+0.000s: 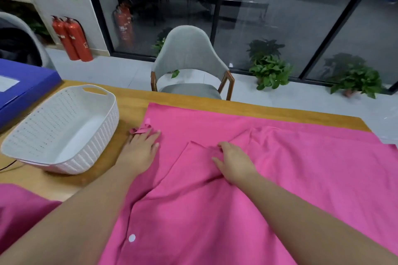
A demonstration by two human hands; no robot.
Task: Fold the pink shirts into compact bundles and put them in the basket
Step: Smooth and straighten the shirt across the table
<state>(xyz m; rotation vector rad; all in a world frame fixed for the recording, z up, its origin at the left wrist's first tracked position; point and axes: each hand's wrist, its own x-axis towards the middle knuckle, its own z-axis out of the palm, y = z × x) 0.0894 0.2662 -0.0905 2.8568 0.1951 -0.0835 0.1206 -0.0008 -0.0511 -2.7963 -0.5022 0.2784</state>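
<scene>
I see a pink shirt (269, 178) spread flat over the right and middle of the wooden table (133, 103), its far edge close to the table's far edge and its near part running out of view at the bottom. A white button (131, 238) shows on the placket near the bottom, left of centre.

My left hand (141, 148) lies flat on the shirt's left edge, fingers straight and spread, pressing the cloth to the table; a small twisted tab of pink fabric (141, 129) sits just beyond the fingertips. My right hand (234, 163) rests on the shirt near its middle, fingers curled down into a folded flap of cloth, apparently bunching or pinching it, with creases running away to the far right.

The white basket (97, 133) stands on the table to the left of the shirt, just beside my left hand, and nothing shows inside it. More pink cloth (19, 211) lies at the near left corner. A blue folder (32, 84) sits at the far left. Beyond the table stand 1 grey chair (189, 54), 3 red fire extinguishers (71, 38) and potted plants (270, 71) by the glass wall.
</scene>
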